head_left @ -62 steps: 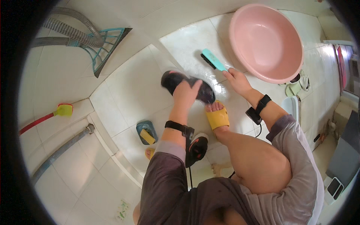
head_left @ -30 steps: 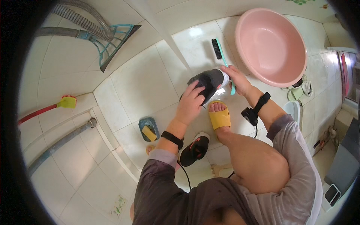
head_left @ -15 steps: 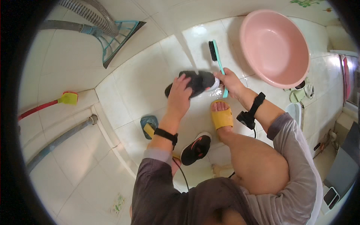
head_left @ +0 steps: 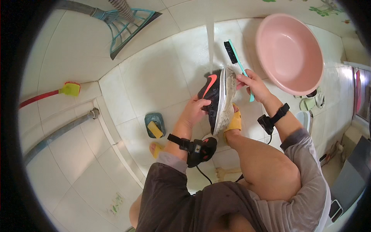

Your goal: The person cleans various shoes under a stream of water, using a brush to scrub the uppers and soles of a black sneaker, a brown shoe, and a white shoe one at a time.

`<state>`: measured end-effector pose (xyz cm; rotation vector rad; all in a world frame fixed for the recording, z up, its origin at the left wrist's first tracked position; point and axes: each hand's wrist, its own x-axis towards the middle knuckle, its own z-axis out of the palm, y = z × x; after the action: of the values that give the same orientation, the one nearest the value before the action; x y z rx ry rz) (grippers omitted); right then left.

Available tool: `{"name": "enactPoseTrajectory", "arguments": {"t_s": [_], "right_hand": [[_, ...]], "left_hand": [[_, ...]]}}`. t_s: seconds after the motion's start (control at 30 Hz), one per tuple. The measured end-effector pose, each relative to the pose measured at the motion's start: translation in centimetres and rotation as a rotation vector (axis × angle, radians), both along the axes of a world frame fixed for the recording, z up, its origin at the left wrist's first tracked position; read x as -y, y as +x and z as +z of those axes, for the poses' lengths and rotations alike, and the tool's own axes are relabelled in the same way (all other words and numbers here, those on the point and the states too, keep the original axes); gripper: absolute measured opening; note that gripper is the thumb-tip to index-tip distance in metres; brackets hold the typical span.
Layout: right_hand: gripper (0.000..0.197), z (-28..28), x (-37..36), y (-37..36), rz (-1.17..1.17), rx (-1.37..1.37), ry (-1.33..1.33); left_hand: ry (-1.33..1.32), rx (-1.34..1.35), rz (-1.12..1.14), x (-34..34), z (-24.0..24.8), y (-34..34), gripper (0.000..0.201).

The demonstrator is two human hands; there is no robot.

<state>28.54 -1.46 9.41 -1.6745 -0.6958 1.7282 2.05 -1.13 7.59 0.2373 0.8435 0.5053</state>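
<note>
A wet black sneaker [head_left: 216,101] with an orange mark and a white midsole is tipped on its side, its dirty sole turned to the right. My left hand [head_left: 196,110] grips it by the dark upper, thumb on the near side. My right hand [head_left: 255,87] is closed round the handle of a turquoise scrubbing brush [head_left: 240,63] with black bristles pointing left. Fingertips of that hand lie at the sole's edge. A thin stream of water [head_left: 210,42] falls on the sneaker's far end. Beneath my left wrist is another black sneaker [head_left: 208,149], partly covered.
A pink basin [head_left: 261,46] stands at the far right. A yellow soap bar [head_left: 155,129] sits in a blue-green dish [head_left: 160,117] at the left. Yellow slippers [head_left: 234,123] are on my feet. A red-handled brush [head_left: 70,89] and a teal squeegee-like tool [head_left: 133,23] are by the walls.
The sneaker has been turned from lying crosswise to standing lengthwise on edge, sole to the right. My right hand and the brush have shifted right; my left hand has moved nearer and now grips the upper.
</note>
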Motion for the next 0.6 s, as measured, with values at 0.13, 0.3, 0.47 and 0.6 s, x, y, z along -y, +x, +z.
{"name": "enactPoseTrajectory", "arguments": {"t_s": [0.13,0.3,0.47,0.6], "right_hand": [[0.029,-1.1,0.5,0.6,0.057,-0.042,-0.042],[0.038,-1.1,1.2,1.4,0.026,-0.079,-0.161],[0.050,0.1,0.8,0.2,0.069,-0.040,-0.201],[0.051,-0.1,0.9,-0.2,0.050,0.001,-0.197]], "left_hand": [[-0.187,0.079,0.045,1.3,0.4,-0.2,0.026],[-0.276,0.047,0.013,1.5,1.9,0.8,0.028],[-0.031,-0.018,-0.135,0.5,1.5,0.7,0.030],[0.535,-0.218,-0.477,-1.3,0.7,1.2,0.027]]}}
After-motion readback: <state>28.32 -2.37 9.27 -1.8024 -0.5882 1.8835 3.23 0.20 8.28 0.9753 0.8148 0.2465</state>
